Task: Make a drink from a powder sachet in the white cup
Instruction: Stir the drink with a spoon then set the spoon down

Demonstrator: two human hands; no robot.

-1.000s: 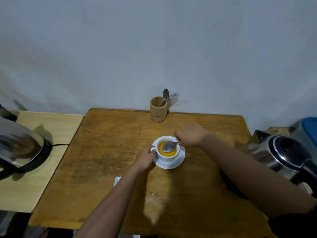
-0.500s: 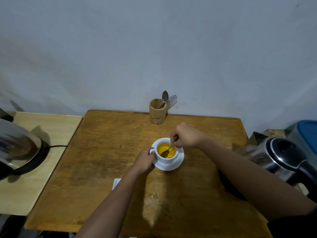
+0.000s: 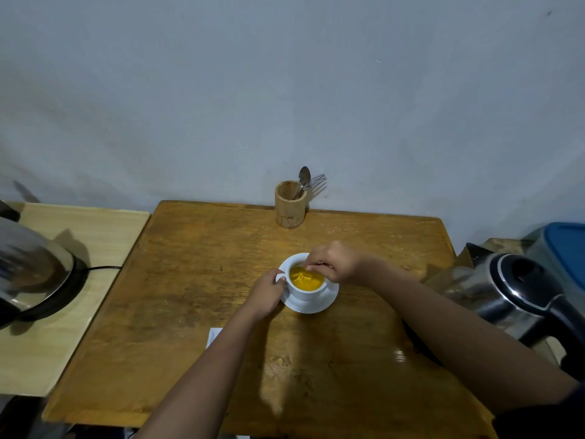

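The white cup [image 3: 304, 293] stands on a white saucer [image 3: 313, 307] in the middle of the brown wooden table [image 3: 190, 296]. Orange-yellow liquid [image 3: 305, 278] fills it. My left hand [image 3: 267, 291] grips the cup's left side by the handle. My right hand [image 3: 335, 263] hovers over the cup's far rim, pinching a spoon handle [image 3: 316, 266] whose bowl dips into the liquid. A corner of a white sachet [image 3: 214, 335] shows beside my left forearm, mostly hidden.
A wooden holder [image 3: 289, 205] with a spoon and fork stands at the table's far edge. A steel kettle [image 3: 519, 293] sits at the right, with a blue-lidded container [image 3: 563, 248] behind it. Another steel kettle [image 3: 31, 274] rests on the pale side table at the left.
My right hand lowered the spoon from above the cup into the liquid and has moved it around toward the far rim. The left hand has stayed on the cup.
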